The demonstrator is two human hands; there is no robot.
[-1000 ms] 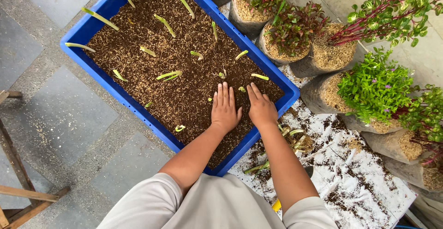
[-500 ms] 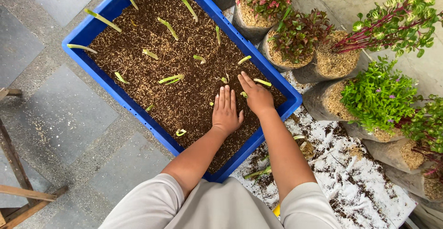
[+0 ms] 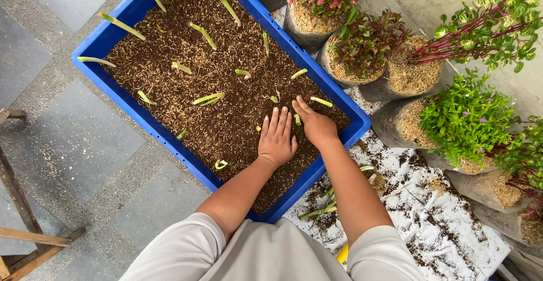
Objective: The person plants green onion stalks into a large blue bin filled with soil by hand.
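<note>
Grey stone floor (image 3: 62, 145) lies under everything, with a piece of wooden frame (image 3: 22, 224) at the near left. On the floor sits a big blue tray (image 3: 130, 108), full of dark soil with husks (image 3: 186, 49), and many green cuttings (image 3: 208, 97) stand or lie in the soil. To the right of the tray are potted plants in bags (image 3: 396, 71), and near them a white sheet (image 3: 447, 224) dirty with spilled soil.

Both hands are in the near right corner of the tray. The left hand (image 3: 277, 139) lies flat on the soil, fingers (image 3: 275, 119) spread and holding nothing. The right hand (image 3: 317, 123) is just beside it, fingers (image 3: 301, 106) stretched toward the far side and pressing the soil, also holding nothing.

Small cuttings (image 3: 297, 119) stand between the two hands and one (image 3: 321, 101) just beyond the right fingers. I think the risk is here: a hard press or a sliding palm could bend or bury these little cuttings, and soil pushed to the corner could fall over the tray edge.
</note>
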